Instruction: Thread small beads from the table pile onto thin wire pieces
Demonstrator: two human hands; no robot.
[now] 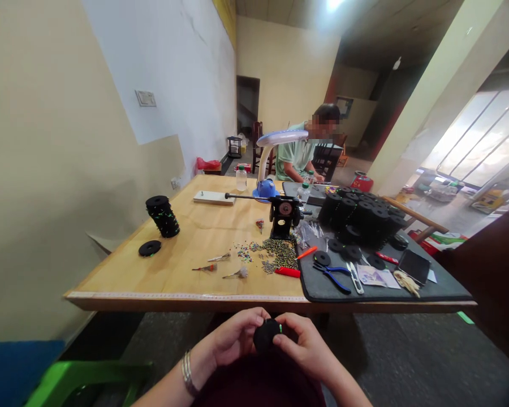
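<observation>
Below the table's front edge, a round black foam spool (266,337) is held between both hands, over my lap. My left hand (236,338) grips its left side with thumb and fingers. The fingers and thumb of my right hand (304,343) pinch its right side, where a small bright green piece (280,328) shows at the rim. On the table's left stands a stack of similar black spools (163,216) with green bits along the sides. One more spool (150,248) lies flat in front of it.
Small metal pieces (282,252) and coloured beads lie mid-table before a black clamp-like device (282,217). A blue lamp (265,189) stands behind. On the grey mat (390,291) are blue pliers (335,278), a utility knife (355,278) and many stacked spools. Another person (297,155) sits beyond.
</observation>
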